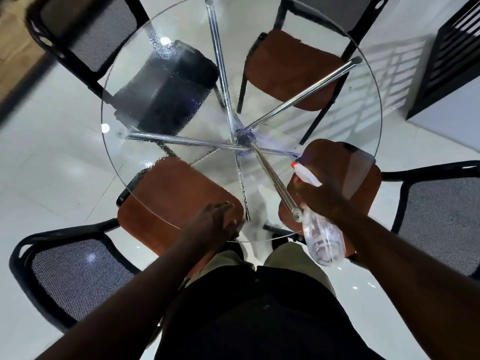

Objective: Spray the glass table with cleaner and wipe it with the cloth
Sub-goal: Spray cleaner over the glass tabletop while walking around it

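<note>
Right hand (319, 196), grip curled round spray bottle (322, 237); left hand (215, 219) flat, empty, on glass table (114, 157) rim

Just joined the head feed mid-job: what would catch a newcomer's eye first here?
The round glass table fills the view, its chrome legs crossing beneath and spray droplets beading its far-left part. At near right, the right hand grips a clear spray bottle, nozzle aimed across the glass, while the left hand rests on the near edge. No cloth is in view.

Four mesh-backed chairs (78, 276), white floor (52, 157), black slatted rack (452, 61).
</note>
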`<state>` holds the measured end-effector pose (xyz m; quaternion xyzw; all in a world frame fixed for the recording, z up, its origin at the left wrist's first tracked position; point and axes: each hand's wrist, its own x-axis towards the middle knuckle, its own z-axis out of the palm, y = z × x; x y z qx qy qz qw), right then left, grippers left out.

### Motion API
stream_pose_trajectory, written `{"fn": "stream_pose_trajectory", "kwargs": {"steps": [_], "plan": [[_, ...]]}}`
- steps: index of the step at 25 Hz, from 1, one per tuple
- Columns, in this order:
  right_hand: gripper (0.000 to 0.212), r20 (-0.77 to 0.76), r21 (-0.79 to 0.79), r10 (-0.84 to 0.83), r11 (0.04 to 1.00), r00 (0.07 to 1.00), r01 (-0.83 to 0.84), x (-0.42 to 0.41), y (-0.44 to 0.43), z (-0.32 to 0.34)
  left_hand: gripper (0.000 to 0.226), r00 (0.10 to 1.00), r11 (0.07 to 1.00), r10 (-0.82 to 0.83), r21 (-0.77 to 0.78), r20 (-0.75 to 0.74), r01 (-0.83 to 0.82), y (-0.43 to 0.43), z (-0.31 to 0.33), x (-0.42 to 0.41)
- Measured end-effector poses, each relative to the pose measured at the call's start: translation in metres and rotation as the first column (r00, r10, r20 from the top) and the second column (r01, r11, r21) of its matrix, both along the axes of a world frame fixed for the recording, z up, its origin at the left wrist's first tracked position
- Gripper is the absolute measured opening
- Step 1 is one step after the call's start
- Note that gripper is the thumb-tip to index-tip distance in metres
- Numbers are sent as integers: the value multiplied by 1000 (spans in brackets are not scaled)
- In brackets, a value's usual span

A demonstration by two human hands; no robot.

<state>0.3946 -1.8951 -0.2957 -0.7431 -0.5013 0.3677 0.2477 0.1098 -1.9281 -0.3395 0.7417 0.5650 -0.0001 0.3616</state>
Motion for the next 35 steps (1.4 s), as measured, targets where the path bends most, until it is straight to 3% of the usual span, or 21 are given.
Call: {"fn": "stream_pose_trajectory", "kwargs": {"steps": [3,6,8,12,15,19,22,24,26,30,35], "plan": [[12,-34,-88,-7,996,999,4,31,-19,-5,53,1000,1000,16,-9,5,-16,1,7,18],[22,64,-118,71,991,995,-63,58,-36,-8,57,1000,1000,9,7,25,-9,-2,13,38],[22,51,-155,75,986,996,-66,74,-39,-10,61,999,1000,29,9,46,-30,-1,16,55],[19,-84,-145,99,983,992,-110,92,-25,-9,36,992,992,113,56,47,-116,-5,24,87],[14,-88,-13,225,974,970,-227,86,3,-5,34,988,986,145,76,46,-148,-16,27,99],[8,-20,-9,484,875,875,-484,82,29,-2,29,983,981,180,85,-38,-176,-27,26,106],[7,-9,35,427,904,904,-426,95,23,-10,25,980,980,186,82,-65,-181,-37,22,112],[2,-78,8,332,943,940,-332,112,11,-19,25,979,980,186,90,-79,-179,-44,16,116],[10,-151,-50,265,960,952,-275,132,2,-25,34,981,982,179,74,-68,-174,-49,8,122],[16,-66,-76,336,937,940,-340,158,-22,-35,21,988,988,153,23,-14,-153,-55,0,141],[17,-62,-118,300,945,952,-306,172,-45,-44,29,991,994,105,35,-81,-102,-51,3,154]]}}
